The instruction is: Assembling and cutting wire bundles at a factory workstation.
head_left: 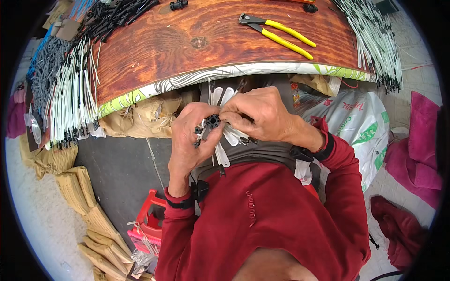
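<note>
In front of my body, my left hand (194, 133) is closed round a black round notched hub (213, 122). White flat strips (230, 136) with black tips fan out from around the hub, some toward the table and some toward my lap. My right hand (262, 114) is closed at the hub's right side, thumb and forefinger pressed together there. What is between those fingertips is too small and covered to make out. Some strips are partly hidden behind both hands.
End-cutting pliers (288, 40) with yellow handles lie on the wooden table (187, 51). Bundles of white rods with black ends (75, 93) hang over its left side, more rods (375, 42) at its right. A red plastic stool (152, 215) and brown paper packs (84, 192) are at lower left.
</note>
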### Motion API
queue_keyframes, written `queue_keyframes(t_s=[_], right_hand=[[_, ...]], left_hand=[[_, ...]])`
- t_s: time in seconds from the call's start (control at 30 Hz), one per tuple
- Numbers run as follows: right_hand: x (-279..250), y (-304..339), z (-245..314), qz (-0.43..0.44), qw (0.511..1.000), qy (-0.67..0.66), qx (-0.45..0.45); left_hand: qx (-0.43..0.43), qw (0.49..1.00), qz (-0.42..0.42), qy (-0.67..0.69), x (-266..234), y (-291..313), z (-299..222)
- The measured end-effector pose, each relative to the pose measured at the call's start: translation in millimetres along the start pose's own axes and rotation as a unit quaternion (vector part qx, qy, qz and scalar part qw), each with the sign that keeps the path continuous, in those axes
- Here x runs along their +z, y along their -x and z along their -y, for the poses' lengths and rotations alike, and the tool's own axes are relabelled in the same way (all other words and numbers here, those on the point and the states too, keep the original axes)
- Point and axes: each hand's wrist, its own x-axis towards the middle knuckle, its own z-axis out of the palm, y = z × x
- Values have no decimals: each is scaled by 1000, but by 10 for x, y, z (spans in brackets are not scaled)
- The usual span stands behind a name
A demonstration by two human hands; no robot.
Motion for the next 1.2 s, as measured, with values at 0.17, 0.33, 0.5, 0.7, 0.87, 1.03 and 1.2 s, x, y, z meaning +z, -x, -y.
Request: queue_keyframes(t_s=[0.17,0.33,0.5,0.7,0.87,1.03,1.2], right_hand=[[-6,8,90,36,967,-170,188],[34,11,171,41,840,-405,359],[79,-8,151,44,706,-565,426],[62,-37,91,44,645,-619,445],[46,7,195,46,787,-456,412],[-247,9,-11,-76,987,-46,136],[-849,-149,-535,-122,925,341,111]], left_hand=[[1,1000,-7,24,48,0,1],[17,999,9,46,24,-12,12],[13,997,41,59,-47,-13,54],[5,999,23,49,-27,-48,46],[-1,999,10,45,-24,-6,25],[-7,999,10,43,-33,19,-35],[-14,999,-6,49,-65,31,-15]])
